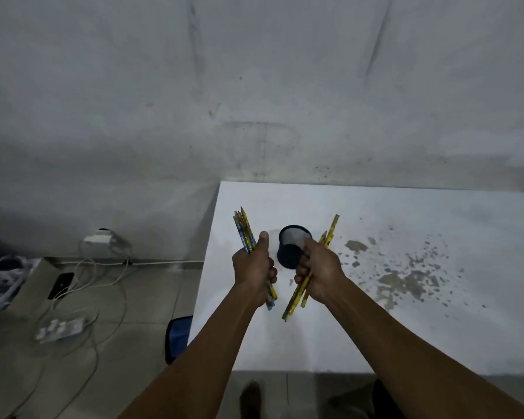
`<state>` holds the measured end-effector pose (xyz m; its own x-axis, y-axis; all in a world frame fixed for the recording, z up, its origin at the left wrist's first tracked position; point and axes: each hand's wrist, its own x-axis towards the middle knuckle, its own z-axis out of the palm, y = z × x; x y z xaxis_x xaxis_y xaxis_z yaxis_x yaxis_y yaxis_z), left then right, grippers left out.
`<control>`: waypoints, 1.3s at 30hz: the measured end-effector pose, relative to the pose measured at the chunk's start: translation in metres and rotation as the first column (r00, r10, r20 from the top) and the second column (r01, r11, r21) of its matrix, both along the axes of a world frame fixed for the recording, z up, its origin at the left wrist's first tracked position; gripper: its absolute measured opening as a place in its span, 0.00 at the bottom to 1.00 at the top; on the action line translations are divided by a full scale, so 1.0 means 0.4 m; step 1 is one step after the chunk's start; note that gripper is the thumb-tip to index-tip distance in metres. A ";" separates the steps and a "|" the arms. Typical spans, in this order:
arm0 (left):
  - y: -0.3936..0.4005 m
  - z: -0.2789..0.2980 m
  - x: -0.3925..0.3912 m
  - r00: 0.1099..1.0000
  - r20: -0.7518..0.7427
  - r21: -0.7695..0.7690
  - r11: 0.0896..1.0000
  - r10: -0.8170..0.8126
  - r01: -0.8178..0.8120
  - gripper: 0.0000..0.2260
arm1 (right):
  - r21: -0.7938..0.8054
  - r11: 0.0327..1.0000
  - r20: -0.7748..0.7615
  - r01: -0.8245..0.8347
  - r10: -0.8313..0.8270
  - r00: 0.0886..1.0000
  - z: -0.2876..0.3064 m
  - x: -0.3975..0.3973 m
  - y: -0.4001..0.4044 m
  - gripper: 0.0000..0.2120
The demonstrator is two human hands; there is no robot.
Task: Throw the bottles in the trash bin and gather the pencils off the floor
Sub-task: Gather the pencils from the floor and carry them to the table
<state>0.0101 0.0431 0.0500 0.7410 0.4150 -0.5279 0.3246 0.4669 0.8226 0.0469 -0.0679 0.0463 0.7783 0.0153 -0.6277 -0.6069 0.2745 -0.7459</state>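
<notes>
My left hand [256, 272] grips a bundle of several yellow and blue pencils [243, 229], tips pointing up and away. My right hand [318, 272] grips a smaller bunch of yellow pencils [332, 229], their lower ends sticking out below the fist. Both hands hover above the white table [406, 334]. Between them a dark mesh pencil cup [294, 246] stands upright on the table, partly hidden by my right fingers. No bottles or trash bin are in view.
The table's right part has chipped, stained patches [406, 279]. On the tiled floor at left lie a power strip [59, 328], white cables, a phone [61, 285] and a charger at the wall [99, 240]. A blue object [177, 337] sits by the table's left edge.
</notes>
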 end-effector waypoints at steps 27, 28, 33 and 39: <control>-0.125 -0.220 0.416 0.995 0.083 0.354 0.932 0.053 -0.079 0.18 | -0.323 0.930 0.416 0.172 -0.023 0.909 -0.235 0.384 0.029 0.20; -0.126 -0.228 0.409 0.994 0.098 0.365 0.928 0.039 -0.072 0.18 | -0.313 0.937 0.408 0.153 -0.013 0.913 -0.247 0.378 0.031 0.20; -0.128 -0.268 0.400 0.994 0.062 0.490 0.870 -0.089 0.048 0.12 | -0.287 0.949 0.434 0.128 0.009 0.901 -0.257 0.358 0.028 0.17; -0.130 -0.262 0.393 0.983 -0.089 0.834 0.527 -0.161 0.162 0.30 | -0.253 0.967 0.350 0.000 0.092 0.932 -0.308 0.355 -0.009 0.17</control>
